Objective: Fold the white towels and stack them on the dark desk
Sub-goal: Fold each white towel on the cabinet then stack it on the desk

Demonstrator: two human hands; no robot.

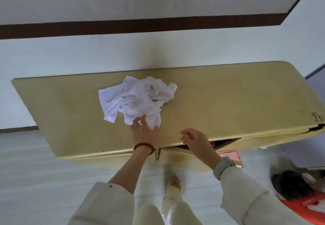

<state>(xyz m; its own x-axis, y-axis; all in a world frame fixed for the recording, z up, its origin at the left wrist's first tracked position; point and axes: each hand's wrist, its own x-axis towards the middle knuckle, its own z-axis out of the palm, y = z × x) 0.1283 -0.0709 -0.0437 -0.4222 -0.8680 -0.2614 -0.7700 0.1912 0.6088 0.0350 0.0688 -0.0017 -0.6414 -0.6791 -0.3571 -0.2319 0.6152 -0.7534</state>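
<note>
A long, yellowish worktop [228,101] stands against a pale wall, its right front edge chipped and dark. Left of its middle lies a crumpled heap of white towels [135,100], unfolded and bunched together. The left hand [144,130], with a red bead bracelet [143,147] on its wrist, reaches to the near edge of the heap with fingers spread, fingertips touching the cloth. The right hand [195,139], a pale watch [224,166] on its wrist, hovers over the worktop's front edge, fingers loosely curled, holding nothing, apart from the towels.
</note>
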